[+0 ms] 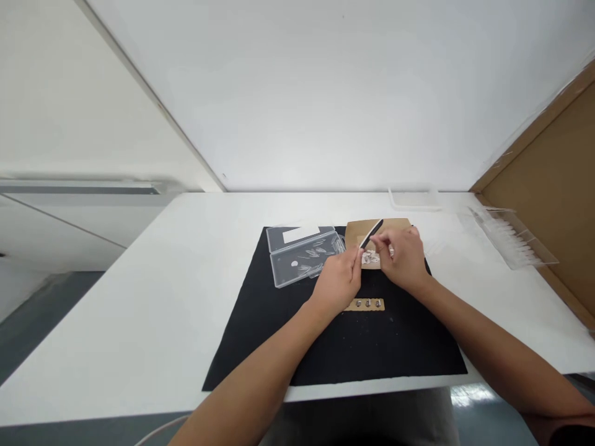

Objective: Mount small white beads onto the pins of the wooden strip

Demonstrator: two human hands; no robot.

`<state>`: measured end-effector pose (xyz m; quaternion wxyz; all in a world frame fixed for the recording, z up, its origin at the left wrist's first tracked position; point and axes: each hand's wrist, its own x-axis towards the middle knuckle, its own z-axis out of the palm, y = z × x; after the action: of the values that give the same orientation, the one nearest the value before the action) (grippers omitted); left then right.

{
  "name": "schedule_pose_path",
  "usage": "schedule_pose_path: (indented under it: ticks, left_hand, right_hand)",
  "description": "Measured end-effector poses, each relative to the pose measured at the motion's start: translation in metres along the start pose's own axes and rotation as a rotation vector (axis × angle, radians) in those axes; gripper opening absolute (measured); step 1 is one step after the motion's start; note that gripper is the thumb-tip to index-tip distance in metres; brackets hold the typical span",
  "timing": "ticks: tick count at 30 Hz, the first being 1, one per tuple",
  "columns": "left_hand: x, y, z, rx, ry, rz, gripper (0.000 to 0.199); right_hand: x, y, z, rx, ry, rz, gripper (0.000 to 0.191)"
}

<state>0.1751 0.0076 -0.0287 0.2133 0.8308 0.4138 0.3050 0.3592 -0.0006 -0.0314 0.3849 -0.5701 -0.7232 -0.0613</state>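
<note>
My left hand (341, 277) is closed round a slim black nail file (372, 234) with a white edge, which slants up to the right. Close beside the file, my right hand (403, 254) has thumb and fingers pinched together; what they hold is too small to make out. Beneath my right hand lies a brown paper sheet (356, 228) with a heap of small whitish pieces (370, 257) on it. Nearer me, a tan card strip (382, 308) carries small metallic pieces, its left end hidden by my left hand. An opened clear plastic case (283, 272) holds several transparent slivers.
A black mat (325, 347) covers part of the white table (139, 297). At the right lies a clear tray (506, 238) with rows of translucent pieces. A clear plastic lid (413, 206) stands near the back wall. A brown board (553, 186) borders the right side.
</note>
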Motion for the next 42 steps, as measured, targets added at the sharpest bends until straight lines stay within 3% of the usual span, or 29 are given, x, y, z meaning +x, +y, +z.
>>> schedule_pose_path:
  ticks: [3,6,10,14,17,21,25,29,33,37,40,42]
  left_hand:
    - [-0.0005,-0.0009,0.0011,0.004,0.007,0.017,0.036]
    - [-0.0008,-0.0015,0.0015,0.008,0.010,0.009,0.036]
    - [-0.0007,-0.0010,0.0001,0.022,0.000,-0.004,0.034]
    - [-0.0004,0.0012,-0.0016,0.023,0.010,-0.005,0.033]
    - [-0.0003,0.0026,-0.0022,0.016,0.008,0.007,0.032]
    - [-0.0006,0.0022,-0.0024,0.015,0.007,0.000,0.032]
    - [-0.0012,0.0005,-0.0021,0.018,-0.006,0.001,0.031]
    - [-0.0011,-0.0003,-0.0008,0.008,0.020,-0.003,0.034]
    - [-0.0006,-0.0015,-0.0001,-0.037,0.015,0.002,0.034]
    - [-0.0005,-0.0009,-0.0008,-0.037,0.034,-0.012,0.035]
    - [-0.0006,0.0001,-0.0020,-0.036,0.035,-0.018,0.034]
    - [-0.0007,0.0004,-0.0026,-0.045,0.036,-0.016,0.033]
  right_hand:
    - [0.0003,0.0008,0.0000,-0.011,-0.023,-0.043,0.035]
    - [0.0005,0.0017,0.0010,-0.041,0.034,0.038,0.033]
    - [-0.0004,-0.0009,0.0021,0.002,-0.031,-0.064,0.032]
    - [0.0002,-0.0029,0.0010,-0.033,0.011,0.027,0.034]
    - [0.0009,-0.0019,0.0005,0.013,-0.052,-0.022,0.032]
    - [0.0017,0.0003,0.0011,-0.020,0.000,0.047,0.034]
    - [0.0016,-0.0012,0.0013,0.024,-0.085,-0.040,0.035]
    - [0.0010,-0.0035,0.0012,-0.003,-0.002,0.057,0.036]
    - [0.0000,-0.0033,0.0032,0.025,-0.052,-0.036,0.033]
    - [0.0015,-0.0017,0.0045,-0.008,0.049,0.040,0.032]
    - [0.0023,-0.0036,0.0048,0.018,-0.018,-0.041,0.033]
    - [0.0024,-0.0056,0.0049,0.021,0.012,-0.054,0.032]
